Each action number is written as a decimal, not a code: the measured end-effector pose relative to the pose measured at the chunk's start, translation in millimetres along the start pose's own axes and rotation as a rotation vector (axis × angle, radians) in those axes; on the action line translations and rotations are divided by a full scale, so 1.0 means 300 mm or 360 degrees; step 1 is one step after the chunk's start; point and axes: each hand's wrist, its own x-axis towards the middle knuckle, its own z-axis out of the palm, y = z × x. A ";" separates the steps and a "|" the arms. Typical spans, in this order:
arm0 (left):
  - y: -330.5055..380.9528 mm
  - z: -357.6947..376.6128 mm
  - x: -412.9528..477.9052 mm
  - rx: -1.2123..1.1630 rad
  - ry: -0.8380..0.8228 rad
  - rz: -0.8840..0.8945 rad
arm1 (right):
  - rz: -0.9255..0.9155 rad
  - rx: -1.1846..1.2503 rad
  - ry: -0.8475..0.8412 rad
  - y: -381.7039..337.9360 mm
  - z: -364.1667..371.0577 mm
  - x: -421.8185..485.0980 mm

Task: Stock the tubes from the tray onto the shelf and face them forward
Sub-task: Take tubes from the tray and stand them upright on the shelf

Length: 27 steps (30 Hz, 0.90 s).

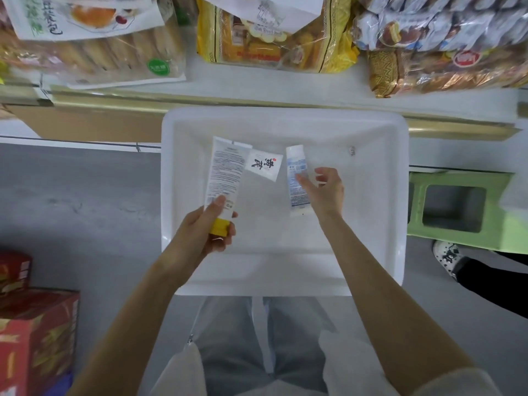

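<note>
A white plastic tray [380, 212] sits just in front of the person, above their knees and close against the front rail of the shelf [257, 100]. The left hand [210, 230] grips a yellow-capped tube [225, 170] at its lower end, fingers curled round the cap and the thumb pressed on the printed white body. The tube is lifted over the tray's left side, its crimped end pointing towards the shelf and its small-print side facing up. The right hand [327, 190] hovers over the middle of the tray, fingers loose and spread and gripping nothing. Its forefinger reaches across a blue-and-white tube [295, 170] that lies flat on the tray floor, running lengthways away from the person; whether the fingertip touches it cannot be told. Between the two tubes lies a small white sachet [264, 165] with black characters, one corner tucked beside the held tube. A tiny object [352, 150] near the tray's far right corner is too small to make out. On the shelf above stand bagged breads: a clear bag of loaves [94, 50] at left, a yellow bag [271, 44] in the centre and stacked wrapped cakes [445, 30] at right. A green stool [457, 178] stands on the grey floor [85, 210] to the right, with another person's patterned shoe [448, 255] near it, and red cartons [37, 338] sit at lower left.
</note>
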 end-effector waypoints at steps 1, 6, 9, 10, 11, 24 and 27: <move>0.001 -0.014 -0.001 -0.0031 0.0036 0.0014 | -0.0005 -0.0093 -0.0017 0.013 0.025 0.004; 0.000 -0.053 0.004 -0.0152 0.0179 0.0080 | 0.0059 -0.0406 -0.0042 0.023 0.099 0.030; -0.006 -0.052 0.005 -0.0180 0.0177 0.0102 | 0.0071 -0.0420 -0.0097 0.013 0.104 0.020; -0.008 -0.047 0.005 -0.0185 0.0174 0.0115 | 0.0071 -0.0401 -0.0108 0.017 0.096 0.014; -0.008 -0.040 0.004 -0.0191 0.0170 0.0132 | 0.0075 -0.0396 -0.0134 0.022 0.083 0.007; 0.157 0.102 -0.123 -0.0261 -0.0039 0.0550 | -0.0373 -0.0021 -0.1136 -0.303 -0.411 -0.322; 0.238 0.138 -0.202 -0.0349 -0.0115 0.0686 | -0.0566 -0.0097 -0.1137 -0.425 -0.513 -0.380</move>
